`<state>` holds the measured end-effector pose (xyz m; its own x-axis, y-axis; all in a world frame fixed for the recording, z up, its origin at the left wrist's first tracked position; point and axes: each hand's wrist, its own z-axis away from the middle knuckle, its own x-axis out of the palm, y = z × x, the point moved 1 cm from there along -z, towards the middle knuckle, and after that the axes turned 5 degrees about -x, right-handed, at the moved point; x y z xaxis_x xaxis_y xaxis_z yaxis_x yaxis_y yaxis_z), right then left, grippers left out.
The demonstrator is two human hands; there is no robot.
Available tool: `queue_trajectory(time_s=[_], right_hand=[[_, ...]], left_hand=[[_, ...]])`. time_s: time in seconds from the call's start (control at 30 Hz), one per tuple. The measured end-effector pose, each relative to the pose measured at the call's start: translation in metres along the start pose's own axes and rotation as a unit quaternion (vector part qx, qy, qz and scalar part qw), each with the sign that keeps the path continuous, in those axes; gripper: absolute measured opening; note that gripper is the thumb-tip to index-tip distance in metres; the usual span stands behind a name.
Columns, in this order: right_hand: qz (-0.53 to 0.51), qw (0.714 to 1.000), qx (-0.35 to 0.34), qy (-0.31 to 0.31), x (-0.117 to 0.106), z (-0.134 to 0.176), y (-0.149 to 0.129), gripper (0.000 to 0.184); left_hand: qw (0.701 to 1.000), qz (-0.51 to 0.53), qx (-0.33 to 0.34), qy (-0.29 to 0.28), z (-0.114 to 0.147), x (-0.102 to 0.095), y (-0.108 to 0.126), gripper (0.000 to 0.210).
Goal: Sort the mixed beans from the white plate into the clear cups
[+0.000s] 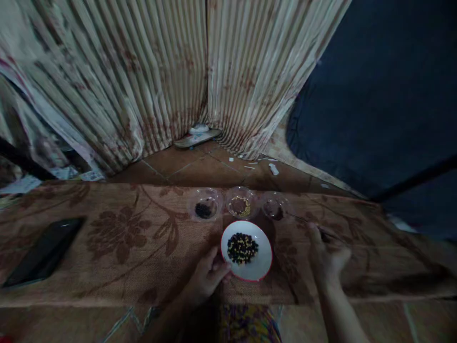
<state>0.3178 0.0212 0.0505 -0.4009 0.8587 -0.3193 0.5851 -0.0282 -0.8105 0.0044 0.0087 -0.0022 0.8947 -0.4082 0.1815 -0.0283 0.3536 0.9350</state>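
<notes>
A white bowl with a red rim holds a mix of black and yellow beads or beans. My left hand grips its left edge, thumb at the rim. Behind the bowl stand three clear plastic cups: the left cup with dark pieces inside, the middle cup with yellow ones, and the right cup with a little dark content. My right hand is closed around a thin, dark, stick-like tool, whose tip reaches the right cup; its exact kind is too dim to tell.
A patterned brown cloth covers the low table. At the left lies a black phone. Beyond the far edge are striped curtains, a skateboard-like board and white scraps on the tiled floor. Dark blue fabric hangs at right.
</notes>
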Motion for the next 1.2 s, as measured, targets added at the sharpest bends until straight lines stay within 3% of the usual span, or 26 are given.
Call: queue_trajectory(time_s=[0.1,0.2,0.37,0.5,0.6,0.7,0.83,1.03,1.2], right_hand=[[-0.010,1.000,-0.001,-0.010,0.015,-0.007,0.001,0.047],[-0.018,1.000,0.007,-0.013,0.016,0.000,0.002,0.047],[-0.025,0.996,0.080,-0.016,-0.011,0.038,-0.010,0.043],[-0.046,0.983,0.148,-0.097,-0.033,0.070,-0.034,0.041],[-0.038,0.977,0.121,-0.171,-0.038,0.087,-0.043,0.036],[-0.015,0.967,0.051,-0.251,-0.034,0.097,-0.042,0.032],[0.010,0.951,0.000,-0.310,-0.032,0.103,-0.037,0.032],[0.023,0.952,0.058,-0.301,-0.040,0.111,-0.042,0.035],[0.033,0.957,0.012,-0.286,-0.034,0.109,-0.045,0.037]], left_hand=[[1.000,0.016,0.018,0.000,-0.004,-0.002,-0.007,0.055],[0.999,0.022,0.026,-0.005,-0.006,-0.003,-0.012,0.050],[1.000,0.019,0.005,-0.007,-0.002,-0.003,-0.010,0.046],[1.000,0.017,0.006,-0.006,-0.001,-0.003,-0.005,0.045],[1.000,0.017,0.002,-0.007,0.000,-0.002,-0.003,0.045],[1.000,0.017,0.000,-0.006,0.000,-0.001,-0.001,0.046],[1.000,0.021,-0.004,-0.002,0.001,0.000,0.001,0.048],[1.000,0.018,0.001,-0.003,0.001,-0.001,0.000,0.049],[1.000,0.022,0.001,-0.009,0.001,-0.001,0.000,0.052]])
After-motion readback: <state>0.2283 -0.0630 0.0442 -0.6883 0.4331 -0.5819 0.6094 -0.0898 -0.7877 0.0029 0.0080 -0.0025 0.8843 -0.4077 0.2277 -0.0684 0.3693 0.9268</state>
